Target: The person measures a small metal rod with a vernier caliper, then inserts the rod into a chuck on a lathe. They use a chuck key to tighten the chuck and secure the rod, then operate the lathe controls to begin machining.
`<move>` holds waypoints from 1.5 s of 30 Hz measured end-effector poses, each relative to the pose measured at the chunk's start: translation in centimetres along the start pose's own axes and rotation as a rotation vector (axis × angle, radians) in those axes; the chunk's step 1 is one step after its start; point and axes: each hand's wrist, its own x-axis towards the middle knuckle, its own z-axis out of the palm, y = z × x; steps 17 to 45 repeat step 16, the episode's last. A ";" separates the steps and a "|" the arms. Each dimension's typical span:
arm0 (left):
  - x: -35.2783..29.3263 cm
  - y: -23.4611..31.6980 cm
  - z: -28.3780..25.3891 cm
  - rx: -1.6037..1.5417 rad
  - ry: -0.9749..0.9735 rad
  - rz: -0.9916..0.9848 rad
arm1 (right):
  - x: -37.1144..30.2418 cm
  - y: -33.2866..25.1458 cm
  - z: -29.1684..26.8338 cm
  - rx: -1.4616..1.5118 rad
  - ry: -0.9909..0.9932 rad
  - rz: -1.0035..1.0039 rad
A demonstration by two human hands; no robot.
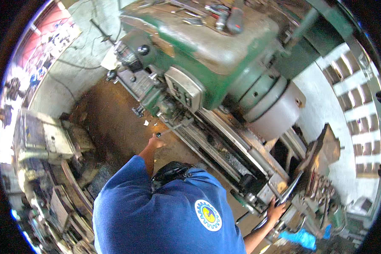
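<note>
A large green metal lathe point(241, 55) runs diagonally across the view, with a heavy grey chuck point(279, 108) on its right side. My left hand point(156, 142) is closed at the end of a lever point(173, 128) that sticks out from the front of the lathe. The lever's black ball knob point(158, 134) shows just above my fingers. On the right, my right hand point(276, 210) is closed at the far end of the lathe bed point(224, 154), beside a long, shiny metal edge. What its fingers grip is too small to make out.
Several hand tools point(218, 17) lie on top of the lathe. Another worn machine point(46, 135) stands at the left. Blue cloth or plastic point(300, 238) lies at the lower right, near metal parts. The wall point(347, 97) on the right has rows of openings.
</note>
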 end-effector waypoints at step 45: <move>6.1 3.6 1.6 0.672 -0.155 0.295 | -1.1 -2.4 -2.9 0.006 -0.068 0.066</move>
